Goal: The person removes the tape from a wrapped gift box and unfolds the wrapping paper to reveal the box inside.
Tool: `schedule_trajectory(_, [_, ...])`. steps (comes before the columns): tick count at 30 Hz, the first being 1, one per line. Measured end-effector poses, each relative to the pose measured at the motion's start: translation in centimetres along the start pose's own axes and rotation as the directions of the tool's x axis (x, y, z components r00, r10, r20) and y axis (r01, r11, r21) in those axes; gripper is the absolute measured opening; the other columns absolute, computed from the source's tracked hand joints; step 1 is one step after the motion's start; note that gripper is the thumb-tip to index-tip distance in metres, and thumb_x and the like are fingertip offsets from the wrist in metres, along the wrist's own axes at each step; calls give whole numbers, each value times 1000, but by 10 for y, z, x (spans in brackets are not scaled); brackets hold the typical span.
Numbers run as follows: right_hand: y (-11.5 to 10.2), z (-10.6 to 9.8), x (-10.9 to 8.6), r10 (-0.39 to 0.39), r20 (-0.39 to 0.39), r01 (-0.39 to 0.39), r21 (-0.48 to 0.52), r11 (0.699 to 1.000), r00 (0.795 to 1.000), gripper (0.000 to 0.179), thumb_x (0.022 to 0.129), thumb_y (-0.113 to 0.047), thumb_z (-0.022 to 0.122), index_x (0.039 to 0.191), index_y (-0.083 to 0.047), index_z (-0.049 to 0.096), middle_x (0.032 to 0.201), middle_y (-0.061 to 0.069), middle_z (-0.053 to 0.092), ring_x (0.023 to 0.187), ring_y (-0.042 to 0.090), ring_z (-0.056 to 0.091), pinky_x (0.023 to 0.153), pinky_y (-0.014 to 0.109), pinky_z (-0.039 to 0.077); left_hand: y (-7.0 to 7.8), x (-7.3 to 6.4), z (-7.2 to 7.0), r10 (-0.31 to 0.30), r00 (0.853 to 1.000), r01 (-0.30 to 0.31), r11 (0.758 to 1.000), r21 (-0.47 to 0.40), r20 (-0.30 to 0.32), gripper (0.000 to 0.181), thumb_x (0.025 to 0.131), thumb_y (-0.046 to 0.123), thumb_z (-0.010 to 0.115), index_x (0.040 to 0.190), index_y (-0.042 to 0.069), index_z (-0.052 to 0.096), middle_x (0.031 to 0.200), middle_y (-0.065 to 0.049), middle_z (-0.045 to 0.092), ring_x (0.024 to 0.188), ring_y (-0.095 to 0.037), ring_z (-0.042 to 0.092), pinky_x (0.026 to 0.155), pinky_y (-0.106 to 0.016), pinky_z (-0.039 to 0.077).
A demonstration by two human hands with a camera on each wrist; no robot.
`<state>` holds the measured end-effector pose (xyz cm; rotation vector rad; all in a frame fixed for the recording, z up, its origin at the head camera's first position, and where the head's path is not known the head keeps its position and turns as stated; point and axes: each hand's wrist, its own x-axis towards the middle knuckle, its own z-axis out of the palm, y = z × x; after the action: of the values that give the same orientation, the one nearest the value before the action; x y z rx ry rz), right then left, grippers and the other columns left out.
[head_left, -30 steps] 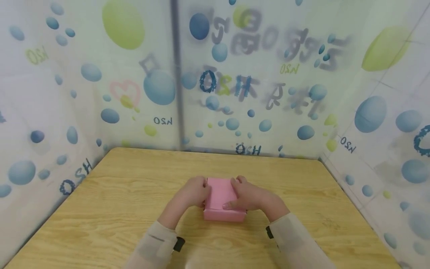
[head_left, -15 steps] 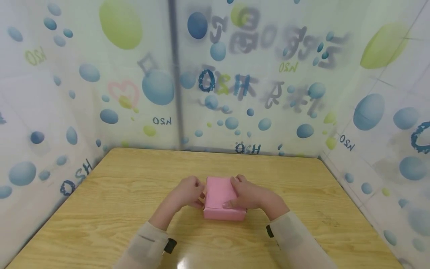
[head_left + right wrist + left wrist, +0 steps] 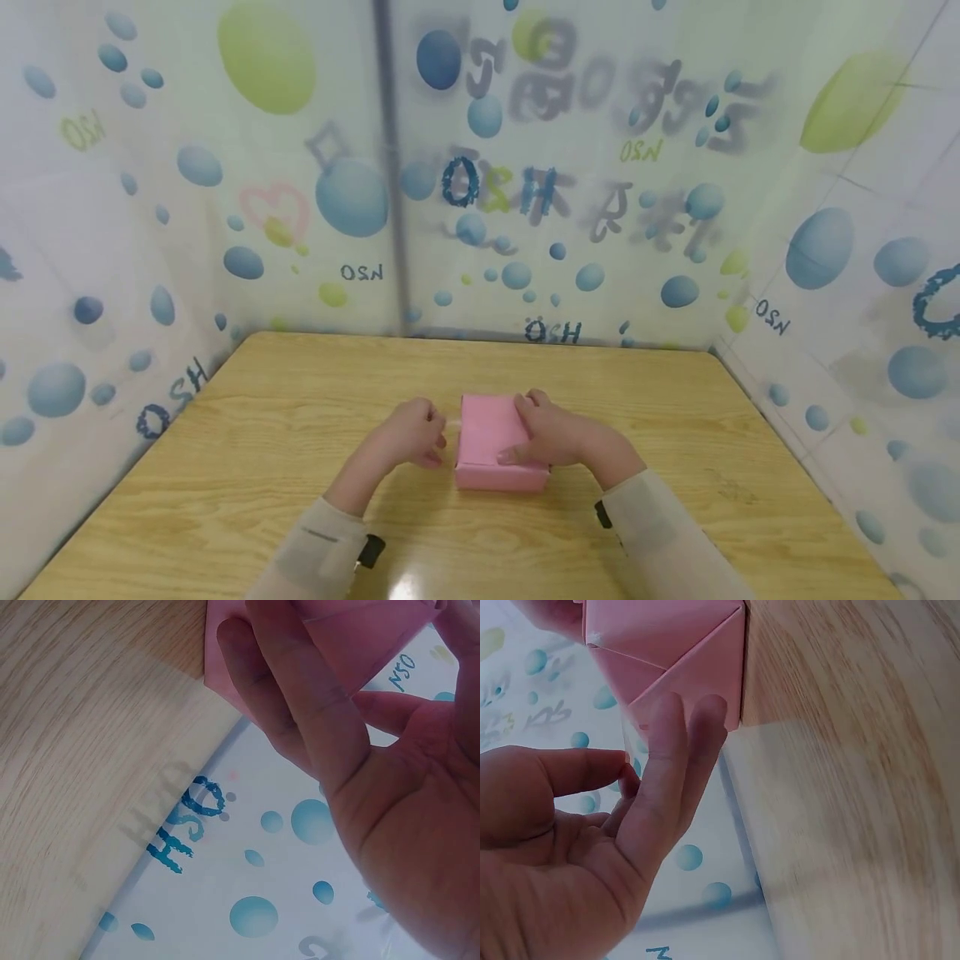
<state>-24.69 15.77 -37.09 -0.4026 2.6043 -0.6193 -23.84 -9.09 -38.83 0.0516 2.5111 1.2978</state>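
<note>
A small pink box (image 3: pixel 489 429) sits on the wooden table, its lid down, in the middle of the head view. My right hand (image 3: pixel 557 435) grips it from the right, thumb across the top and fingers along the far right edge. Just left of the box, my left hand (image 3: pixel 411 432) is apart from it. In the left wrist view that hand (image 3: pixel 600 825) brings thumb and index finger together in a pinch, its other fingers extended near the box's folded side flap (image 3: pixel 697 697). A faint, thin clear strip runs from the pinch toward the box.
The wooden table (image 3: pixel 225 467) runs back to a white curtain wall (image 3: pixel 465 275) printed with blue and green bubbles. Similar walls stand at left and right. A dark band is on each sleeve's cuff.
My left hand has left the box's left side and drawn away to the left, its fingers pinched together. The right hand and the box stay almost where they were.
</note>
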Motion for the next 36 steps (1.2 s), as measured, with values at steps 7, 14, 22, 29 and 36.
schedule_trajectory(7, [1,1,1,3,5,-3,9,1000,1000,103,93,-53,78,169,-8,24,178,21,14,163,41,27,131,58,30,-5,-1,-2,-32,999,30,997,68,29,23,113,13,43,113,-4,58,97,-19,72,71,-22,74,67,-34,65])
schedule_trajectory(14, [1,2,1,-4,5,4,-2,1000,1000,102,94,-52,77,169,-7,24,178,22,14,162,41,29,130,58,31,-8,-2,-3,-37,999,35,996,83,28,25,112,10,41,116,-9,56,91,-21,71,66,-24,74,61,-33,64])
schedule_trajectory(22, [1,1,2,1,2,-1,-21,1000,1000,102,95,-52,77,169,-7,24,178,22,15,162,41,30,130,58,32,-11,-6,-11,-82,997,81,994,72,5,25,112,10,41,117,-9,56,90,-22,67,62,-25,73,59,-34,64])
schedule_trajectory(29, [1,1,2,1,4,-1,-17,1000,1000,103,94,-53,77,169,-7,24,178,21,15,162,41,30,129,58,32,-9,-10,-22,-90,996,90,995,50,-7,25,105,2,41,122,-11,54,94,-25,69,63,-26,73,61,-35,65])
schedule_trajectory(36, [1,1,2,-9,0,9,-27,1000,1000,103,94,-52,77,169,-6,24,177,22,15,161,41,31,129,58,33,-7,-6,-28,-32,995,57,956,286,-92,31,99,-3,51,127,-15,55,121,-33,65,59,-21,69,54,-28,59])
